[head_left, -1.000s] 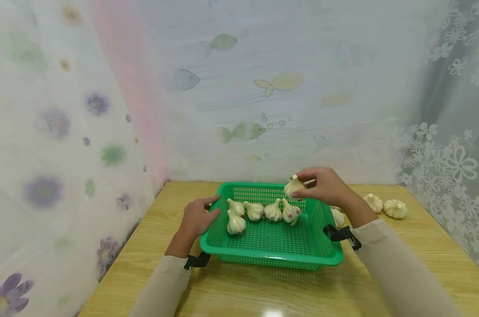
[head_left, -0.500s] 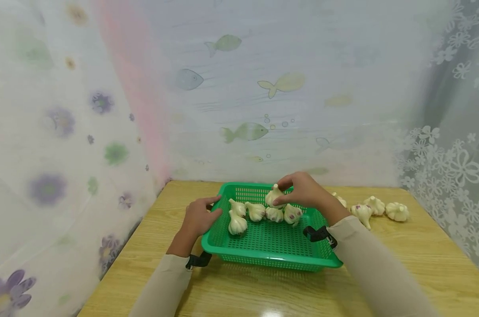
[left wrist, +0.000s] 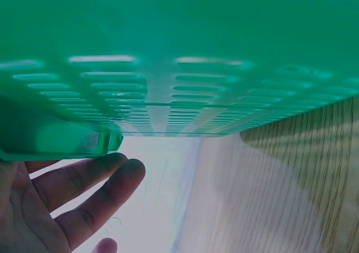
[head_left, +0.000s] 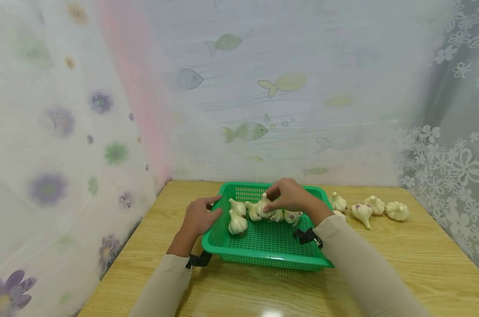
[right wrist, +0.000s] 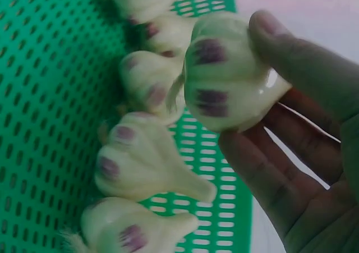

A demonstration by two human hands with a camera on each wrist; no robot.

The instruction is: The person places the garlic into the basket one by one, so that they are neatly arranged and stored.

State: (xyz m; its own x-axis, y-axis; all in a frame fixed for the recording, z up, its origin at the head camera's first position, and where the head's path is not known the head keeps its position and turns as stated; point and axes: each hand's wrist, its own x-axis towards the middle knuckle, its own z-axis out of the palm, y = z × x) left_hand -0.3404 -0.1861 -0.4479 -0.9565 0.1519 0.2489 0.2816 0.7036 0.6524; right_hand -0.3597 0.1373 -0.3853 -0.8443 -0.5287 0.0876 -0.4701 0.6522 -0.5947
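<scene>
A green plastic basket stands on the table with several garlic bulbs lying inside. My left hand rests at its left rim, thumb and index finger touching the edge. In the left wrist view, the other fingers extend loosely below the rim, outside the perforated wall. My right hand pinches a garlic bulb between thumb and fingers, stem toward the palm in the right wrist view. This held bulb hangs over the row of bulbs near the basket's back; whether it touches them I cannot tell.
To the right of the basket, several more garlic bulbs lie on the wooden table. One is partly hidden by the right forearm. A curtain printed with fish hangs behind the table's back edge.
My right hand has carried its garlic bulb left and down, from the basket's back right to just over the bulbs inside. My left hand has stayed at the left rim.
</scene>
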